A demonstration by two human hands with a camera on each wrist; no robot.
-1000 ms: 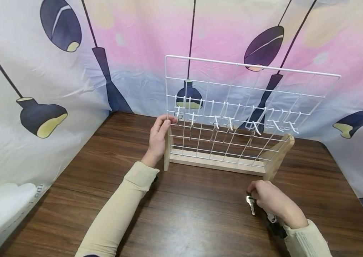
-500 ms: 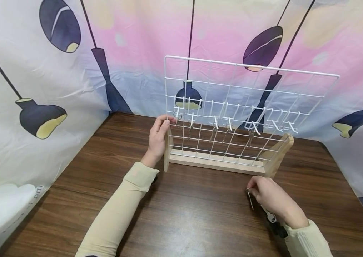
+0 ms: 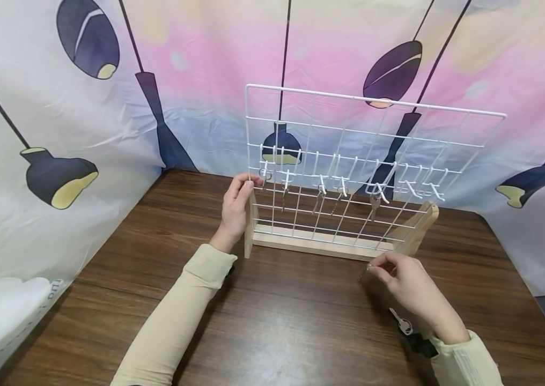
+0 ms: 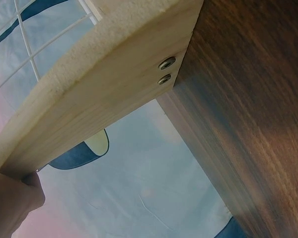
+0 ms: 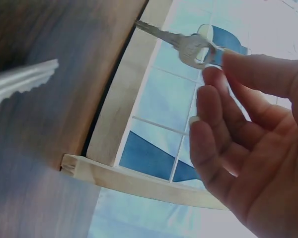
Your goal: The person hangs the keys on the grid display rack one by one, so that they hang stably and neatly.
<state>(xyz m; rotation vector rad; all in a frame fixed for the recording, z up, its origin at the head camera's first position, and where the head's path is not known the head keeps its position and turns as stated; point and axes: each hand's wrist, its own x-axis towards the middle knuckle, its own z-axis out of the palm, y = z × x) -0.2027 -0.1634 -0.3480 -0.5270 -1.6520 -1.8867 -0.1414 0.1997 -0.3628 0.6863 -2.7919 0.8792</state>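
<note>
A white wire grid rack [image 3: 376, 97] on a wooden base [image 3: 321, 246] stands on the table. My left hand [image 3: 235, 209] grips its left edge, thumb in front, at the top of the wooden side piece [image 4: 104, 74]. In front of the rack's right end, my right hand [image 3: 412, 287] pinches a silver key [image 5: 191, 49] at its head, between thumb and index finger; the blade points away from the fingertips. A second key [image 3: 404, 324] lies under the right forearm, near the black wrist strap [image 3: 422, 344]. Several keys [image 3: 375, 206] hang from white hooks along the grid.
The two rightmost hooks [image 3: 410, 187] are bare. Behind the dark wood table [image 3: 292, 316] hangs a cloth printed with lamps [image 3: 190, 128]. White plastic wrapping [image 3: 12, 305] sits at the lower left.
My right hand has lifted a little and moved toward the rack, and the key it pinches has turned. The second key beneath the wrist shows more fully. The left hand stays put.
</note>
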